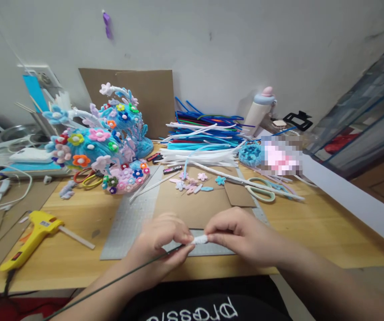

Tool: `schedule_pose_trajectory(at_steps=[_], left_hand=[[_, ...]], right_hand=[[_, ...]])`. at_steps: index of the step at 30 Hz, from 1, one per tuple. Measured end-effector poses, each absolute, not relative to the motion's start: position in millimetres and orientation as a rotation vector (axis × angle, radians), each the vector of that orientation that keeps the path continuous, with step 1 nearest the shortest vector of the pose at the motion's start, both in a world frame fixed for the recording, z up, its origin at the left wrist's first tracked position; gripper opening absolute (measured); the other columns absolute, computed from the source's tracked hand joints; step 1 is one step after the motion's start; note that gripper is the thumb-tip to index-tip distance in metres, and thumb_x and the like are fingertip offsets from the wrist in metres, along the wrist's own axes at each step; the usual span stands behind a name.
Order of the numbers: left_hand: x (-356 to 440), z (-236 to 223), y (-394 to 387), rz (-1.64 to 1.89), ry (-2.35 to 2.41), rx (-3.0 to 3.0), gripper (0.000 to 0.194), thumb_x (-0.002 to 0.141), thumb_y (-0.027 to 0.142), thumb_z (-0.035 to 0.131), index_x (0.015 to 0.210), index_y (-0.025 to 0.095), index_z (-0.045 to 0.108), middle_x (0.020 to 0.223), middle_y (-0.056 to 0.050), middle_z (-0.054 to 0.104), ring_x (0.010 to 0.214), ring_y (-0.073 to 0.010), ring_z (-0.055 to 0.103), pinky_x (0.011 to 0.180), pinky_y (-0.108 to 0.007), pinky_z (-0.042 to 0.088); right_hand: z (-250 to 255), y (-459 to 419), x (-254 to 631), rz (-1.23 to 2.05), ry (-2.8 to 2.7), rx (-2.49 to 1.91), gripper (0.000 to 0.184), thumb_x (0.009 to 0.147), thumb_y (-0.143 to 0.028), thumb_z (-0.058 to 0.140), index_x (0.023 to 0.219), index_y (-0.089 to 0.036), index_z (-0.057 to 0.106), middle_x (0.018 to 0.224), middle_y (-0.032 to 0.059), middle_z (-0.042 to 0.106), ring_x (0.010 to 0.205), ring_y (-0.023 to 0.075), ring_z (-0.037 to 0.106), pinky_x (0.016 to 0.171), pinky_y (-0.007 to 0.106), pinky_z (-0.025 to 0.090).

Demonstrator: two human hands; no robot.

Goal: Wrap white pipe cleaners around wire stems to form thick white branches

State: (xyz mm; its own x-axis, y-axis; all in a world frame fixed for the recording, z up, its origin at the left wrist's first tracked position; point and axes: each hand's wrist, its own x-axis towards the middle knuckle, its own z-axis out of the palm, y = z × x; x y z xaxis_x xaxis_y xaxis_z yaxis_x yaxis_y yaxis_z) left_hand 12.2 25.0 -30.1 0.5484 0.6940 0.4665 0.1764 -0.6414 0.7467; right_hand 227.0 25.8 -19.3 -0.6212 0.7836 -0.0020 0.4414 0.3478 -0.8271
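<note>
My left hand (163, 238) is closed in a pinch on a thin dark green wire (111, 281) that runs down to the lower left across my arm. My right hand (237, 234) is closed on a white fuzzy pipe cleaner (200, 239) that sits at the wire's tip between the two hands. Both hands hover over a grey cutting mat (128, 223) and a piece of brown cardboard (192, 205) at the near edge of the wooden table (312, 223).
A yellow glue gun (31, 238) lies at the left. A blue pipe-cleaner sculpture with flowers (101, 142) stands behind, beside red and yellow scissors (86, 177). A heap of pipe cleaners (205, 138), small flowers (193, 183), pale green scissors (262, 191) and a bottle (258, 111) lie beyond.
</note>
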Motion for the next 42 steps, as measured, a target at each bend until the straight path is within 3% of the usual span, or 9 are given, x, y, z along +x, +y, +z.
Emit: schedule_pose_trajectory(at_steps=[6,15,19,23,25,29,32,37,42], left_hand=[[15.4,-37.3,18.4,0.985,0.958,1.876,0.013,0.080,0.015,0.059,0.067,0.016,0.058,0.065,-0.005,0.067,0.060,-0.0149,0.062,0.058,-0.027,0.048],[9.8,-31.1,30.3,1.062,0.534,2.302,0.017,0.075,0.002,0.061,0.082,0.017,0.061,0.071,-0.006,0.069,0.069,-0.0165,0.064,0.069,-0.032,0.050],[8.9,-37.0,28.3,1.208,0.680,2.214,0.016,0.073,0.001,0.064,0.078,0.016,0.059,0.069,-0.005,0.067,0.066,-0.0154,0.062,0.064,-0.030,0.050],[2.1,-39.1,30.8,1.368,0.842,2.213,0.021,0.071,0.000,0.065,0.080,0.017,0.059,0.073,-0.003,0.067,0.071,-0.0154,0.063,0.071,-0.032,0.050],[-0.1,-34.7,39.8,1.448,0.933,2.299,0.021,0.070,0.001,0.067,0.081,0.018,0.060,0.074,-0.002,0.067,0.073,-0.0157,0.063,0.072,-0.032,0.050],[7.2,-18.8,70.9,1.604,1.105,2.521,0.009,0.072,0.010,0.067,0.074,0.017,0.063,0.070,-0.001,0.068,0.068,-0.0156,0.062,0.069,-0.029,0.048],[20.7,-6.4,89.7,1.609,1.225,2.394,0.004,0.077,0.020,0.065,0.074,0.017,0.066,0.070,-0.002,0.069,0.069,-0.0163,0.063,0.068,-0.029,0.048],[41.1,4.0,85.3,1.622,1.077,2.078,0.007,0.077,0.024,0.068,0.073,0.018,0.069,0.094,-0.005,0.066,0.093,-0.0189,0.061,0.086,-0.034,0.046],[56.1,-6.2,69.2,1.780,1.170,2.116,0.004,0.078,0.022,0.066,0.076,0.020,0.070,0.089,-0.003,0.060,0.090,-0.0170,0.057,0.082,-0.032,0.046]], right_hand=[[-18.2,16.2,223.3,0.828,-2.233,-1.050,0.019,0.089,-0.021,0.049,0.084,-0.017,0.067,0.071,0.0023,0.064,0.063,0.0113,0.055,0.058,0.023,0.035],[-22.7,24.5,224.6,1.311,-2.197,-1.097,0.024,0.090,-0.030,0.050,0.080,-0.016,0.067,0.067,-0.0004,0.062,0.063,0.0108,0.053,0.056,0.021,0.038],[-20.6,22.8,225.6,0.815,-2.238,-1.034,0.016,0.088,-0.027,0.054,0.096,-0.020,0.066,0.086,0.0027,0.067,0.078,0.0153,0.059,0.068,0.026,0.043],[-22.4,17.3,223.0,0.273,-1.839,-0.936,0.024,0.082,-0.019,0.060,0.106,-0.021,0.061,0.099,0.0069,0.062,0.092,0.0213,0.058,0.082,0.036,0.043],[-25.0,19.0,215.7,0.521,-1.708,-0.919,0.011,0.085,-0.019,0.055,0.092,-0.021,0.063,0.086,0.0046,0.061,0.082,0.0188,0.058,0.075,0.034,0.045],[-31.7,41.1,190.9,1.489,-1.396,-0.938,0.026,0.090,-0.039,0.048,0.092,-0.017,0.062,0.079,0.0051,0.062,0.072,0.0169,0.060,0.067,0.033,0.048],[-34.9,64.8,178.0,1.477,-1.165,-0.884,0.029,0.082,-0.043,0.058,0.095,-0.017,0.062,0.087,0.0055,0.063,0.085,0.0184,0.059,0.077,0.034,0.047],[-27.9,72.7,175.9,1.309,-1.111,-0.765,0.026,0.085,-0.043,0.056,0.101,-0.023,0.061,0.103,0.0019,0.062,0.098,0.0166,0.055,0.090,0.031,0.040],[-15.1,53.0,170.1,1.581,-0.908,-0.499,0.023,0.083,-0.037,0.060,0.094,-0.019,0.066,0.095,0.0047,0.066,0.092,0.0174,0.059,0.085,0.031,0.044]])
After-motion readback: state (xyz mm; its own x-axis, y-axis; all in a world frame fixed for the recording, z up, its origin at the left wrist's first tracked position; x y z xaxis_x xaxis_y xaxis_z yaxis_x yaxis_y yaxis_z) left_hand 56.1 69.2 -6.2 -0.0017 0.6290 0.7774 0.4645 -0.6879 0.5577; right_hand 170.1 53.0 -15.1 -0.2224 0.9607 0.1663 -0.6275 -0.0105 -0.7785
